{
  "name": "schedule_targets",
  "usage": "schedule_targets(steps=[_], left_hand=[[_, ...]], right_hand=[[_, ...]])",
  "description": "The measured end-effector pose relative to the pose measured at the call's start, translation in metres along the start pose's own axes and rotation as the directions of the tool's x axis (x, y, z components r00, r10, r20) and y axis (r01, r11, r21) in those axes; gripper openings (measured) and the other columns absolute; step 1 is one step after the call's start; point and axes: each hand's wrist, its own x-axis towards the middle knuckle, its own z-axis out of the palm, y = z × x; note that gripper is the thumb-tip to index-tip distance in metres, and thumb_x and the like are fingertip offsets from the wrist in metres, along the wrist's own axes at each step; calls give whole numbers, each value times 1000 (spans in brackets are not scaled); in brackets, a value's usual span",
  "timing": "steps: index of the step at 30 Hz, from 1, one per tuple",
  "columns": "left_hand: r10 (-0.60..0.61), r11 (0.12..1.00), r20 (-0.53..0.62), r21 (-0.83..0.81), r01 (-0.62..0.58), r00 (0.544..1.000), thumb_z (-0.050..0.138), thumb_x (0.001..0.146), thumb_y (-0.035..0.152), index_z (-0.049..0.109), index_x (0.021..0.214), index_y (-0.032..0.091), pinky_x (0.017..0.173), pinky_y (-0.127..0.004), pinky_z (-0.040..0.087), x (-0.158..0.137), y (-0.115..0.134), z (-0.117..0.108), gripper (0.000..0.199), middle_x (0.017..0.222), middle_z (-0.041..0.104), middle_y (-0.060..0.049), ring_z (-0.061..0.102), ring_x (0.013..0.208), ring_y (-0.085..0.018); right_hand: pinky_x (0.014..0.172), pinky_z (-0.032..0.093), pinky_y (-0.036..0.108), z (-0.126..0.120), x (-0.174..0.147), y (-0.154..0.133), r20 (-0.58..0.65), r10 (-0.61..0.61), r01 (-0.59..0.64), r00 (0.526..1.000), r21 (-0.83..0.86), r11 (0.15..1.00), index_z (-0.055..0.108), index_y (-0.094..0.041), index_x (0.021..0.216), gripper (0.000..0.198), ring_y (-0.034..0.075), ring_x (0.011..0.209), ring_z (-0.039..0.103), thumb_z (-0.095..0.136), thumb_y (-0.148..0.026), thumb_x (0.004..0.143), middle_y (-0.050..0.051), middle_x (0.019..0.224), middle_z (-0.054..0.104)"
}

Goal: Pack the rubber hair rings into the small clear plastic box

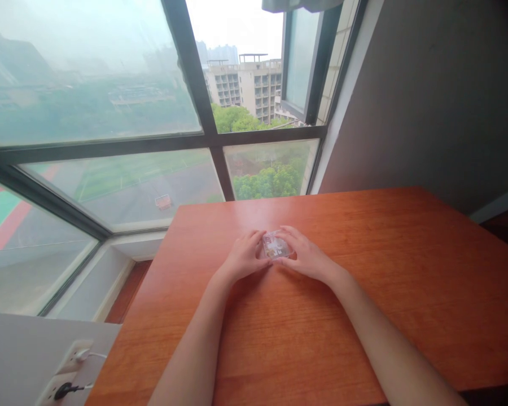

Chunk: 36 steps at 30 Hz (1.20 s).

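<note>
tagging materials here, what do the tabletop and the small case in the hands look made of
Tabletop: wood or wood-look laminate, reddish-brown, semi-gloss; it shows grain streaks and a pale sheen. Small case: probably clear, glossy plastic, as it looks see-through and catches light; glass can't be ruled out.

Two hands, one left hand (244,255) and one right hand (307,255), are holding one clear plastic case (275,246) at one wooden table (288,344), with two bare forearms (197,344) reaching over its near side. To the table's left, one white plug (82,355) and one black plug (65,390) are occupying two wall sockets (70,365). Beyond the table's far edge, two lower window panes (271,169) are standing, and one opened casement sash (301,62) is hanging higher than the table.
</note>
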Motion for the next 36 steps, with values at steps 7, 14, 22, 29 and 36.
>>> schedule_targets(steps=[7,14,22,29,36], left_hand=[[-45,999,-3,-8,45,999,75,67,44,44,138,20,98,-42,44,1,2,2,82,132,56,-11,55,116,-29],[-47,999,5,-5,47,999,74,68,47,43,138,22,100,-42,42,1,3,5,80,134,56,-11,54,119,-29],[-45,999,-9,-1,45,999,74,69,45,46,137,23,100,-43,43,1,8,3,76,131,57,-10,55,117,-29],[-16,1000,14,18,16,1000,71,72,45,50,133,24,100,-41,43,0,10,-2,68,130,57,-9,54,118,-28],[17,999,25,-48,-16,1000,68,75,52,54,129,22,98,-39,44,-1,11,-9,63,123,61,-10,58,109,-26]], right_hand=[[106,41,43,0,2,1,-10,13,-14,1000,-34,999,56,-26,131,58,26,124,49,72,-39,77,12,141,42],[101,45,44,4,3,2,-54,22,-25,998,-56,998,60,-27,127,55,26,117,52,73,-42,76,11,134,45],[100,46,44,7,2,2,-64,38,-44,997,-82,996,63,-27,124,51,26,116,53,72,-43,76,11,132,46],[101,46,42,7,2,2,-55,60,-64,997,-75,995,63,-27,124,53,26,116,53,73,-45,75,10,132,47],[105,42,43,1,2,6,-12,23,-23,1000,-4,1000,60,-28,128,52,25,121,50,71,-41,78,10,136,44]])
